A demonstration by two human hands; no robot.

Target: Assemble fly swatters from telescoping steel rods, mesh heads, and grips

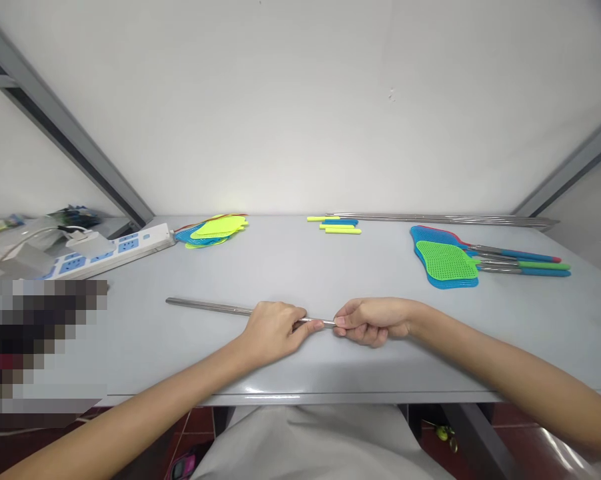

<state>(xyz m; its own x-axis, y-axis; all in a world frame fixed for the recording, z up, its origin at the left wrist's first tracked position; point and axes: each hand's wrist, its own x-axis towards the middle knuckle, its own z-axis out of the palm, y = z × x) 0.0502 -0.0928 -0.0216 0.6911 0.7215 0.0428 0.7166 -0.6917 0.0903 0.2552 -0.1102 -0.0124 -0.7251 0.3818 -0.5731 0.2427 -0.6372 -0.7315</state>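
Note:
A thin metal rod (pixel 205 306) lies nearly level across the front part of the grey table, its far end out to the left. My left hand (pixel 276 328) is closed over its middle, pressing it toward the tabletop, the thumb stretched along it. At the rod's right end, my right hand (pixel 370 321) pinches the tip between thumb and fingers. A short bare stretch of metal shows between the two hands. What lies inside the right fingers is hidden.
Assembled fly swatters (pixel 445 261) lie at the right. Loose swatter heads (pixel 220 228) are stacked at the back left, beside a power strip (pixel 125 248). Short coloured tubes (pixel 341 231) and a bundle of metal rods (pixel 455 219) lie along the wall. The table's front edge (pixel 300 399) is close.

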